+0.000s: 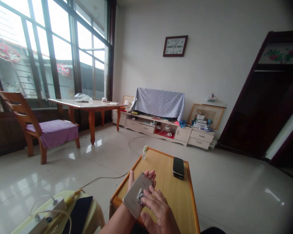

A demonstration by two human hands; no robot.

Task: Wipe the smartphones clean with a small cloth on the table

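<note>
a left hand (131, 180) cradles a gold smartphone (136, 195) from beneath, fingers together round its edge; the right hand (158, 208), fingers apart, touches the phone's metal ring holder (141, 196), above a wooden tray table (166, 162) bearing a black phone (178, 168).

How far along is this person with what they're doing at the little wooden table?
Done: a grey ring holder already sits on the back of the gold phone. In hand: the left hand cradles that phone while the right hand touches the ring. Left: neither hand is on the dark phone or the small bottle on the wooden table.
</note>
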